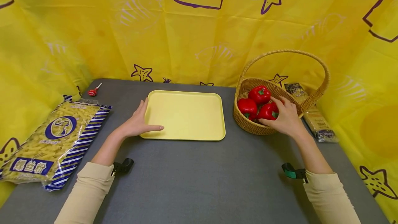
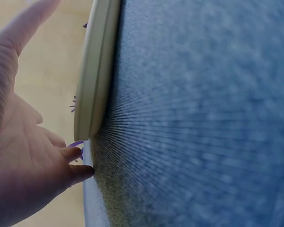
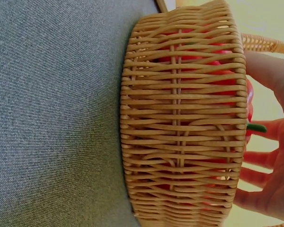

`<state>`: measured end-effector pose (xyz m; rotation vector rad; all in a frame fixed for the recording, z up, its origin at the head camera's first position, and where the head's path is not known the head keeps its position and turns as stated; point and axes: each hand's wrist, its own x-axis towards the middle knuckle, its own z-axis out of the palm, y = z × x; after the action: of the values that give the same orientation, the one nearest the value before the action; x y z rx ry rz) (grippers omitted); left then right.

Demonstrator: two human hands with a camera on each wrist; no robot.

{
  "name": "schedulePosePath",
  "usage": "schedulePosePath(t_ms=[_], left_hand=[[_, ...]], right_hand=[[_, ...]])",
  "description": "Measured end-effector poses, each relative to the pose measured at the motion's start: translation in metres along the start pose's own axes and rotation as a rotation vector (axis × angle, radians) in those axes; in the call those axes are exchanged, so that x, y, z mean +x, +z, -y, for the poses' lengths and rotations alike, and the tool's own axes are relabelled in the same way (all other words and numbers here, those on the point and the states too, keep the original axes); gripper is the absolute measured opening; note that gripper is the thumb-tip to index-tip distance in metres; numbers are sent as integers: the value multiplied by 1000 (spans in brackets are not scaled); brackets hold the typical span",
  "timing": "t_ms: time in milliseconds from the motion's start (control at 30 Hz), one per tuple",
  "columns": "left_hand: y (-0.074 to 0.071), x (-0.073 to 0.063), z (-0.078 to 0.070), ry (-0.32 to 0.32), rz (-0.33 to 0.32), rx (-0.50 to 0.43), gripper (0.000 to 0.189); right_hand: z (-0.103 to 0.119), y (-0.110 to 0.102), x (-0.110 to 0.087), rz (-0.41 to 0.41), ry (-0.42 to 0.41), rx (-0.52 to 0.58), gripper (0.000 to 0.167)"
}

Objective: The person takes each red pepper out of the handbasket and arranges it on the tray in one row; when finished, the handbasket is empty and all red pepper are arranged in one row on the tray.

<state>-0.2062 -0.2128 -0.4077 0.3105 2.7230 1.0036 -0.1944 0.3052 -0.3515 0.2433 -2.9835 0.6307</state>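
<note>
Three red bell peppers sit in a wicker basket (image 1: 253, 128) at the right: a back one (image 1: 259, 94), a left one (image 1: 246, 107) and a front-right one (image 1: 266, 111). My right hand (image 1: 287, 117) reaches over the rim, thumb and fingers curved round the front-right pepper. In the right wrist view its green stem (image 3: 256, 127) shows between thumb and fingers; the basket wall hides their contact. At the left end of a pale yellow tray (image 1: 186, 115), my left hand (image 1: 135, 123) is spread, thumb over the front corner and fingers along the side. Whether it touches is unclear.
A large bag of spiral pasta (image 1: 59, 137) lies at the left, with a red lollipop (image 1: 92, 92) behind it. Another packet (image 1: 318, 122) lies right of the basket, whose tall handle (image 1: 287, 50) arches overhead. Yellow patterned cloth (image 1: 186, 44) surrounds the grey table (image 1: 199, 175).
</note>
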Motion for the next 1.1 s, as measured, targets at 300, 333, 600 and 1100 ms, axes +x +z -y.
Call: schedulePosePath(t_ms=[300,333,600,1100], left_hand=[[4,1,4,63,45,13,133],[4,0,3,63,50,14,133],[5,-1,3,62,68,50,133],[5,-5,15,102,139,44,135]], right_hand=[[-1,-4,-1,68,5,22,90],[-1,-4,-1,78,7,23,89],[-4,-4,0,90,-14,27,88],[-4,-7,0,86,9,33,87]])
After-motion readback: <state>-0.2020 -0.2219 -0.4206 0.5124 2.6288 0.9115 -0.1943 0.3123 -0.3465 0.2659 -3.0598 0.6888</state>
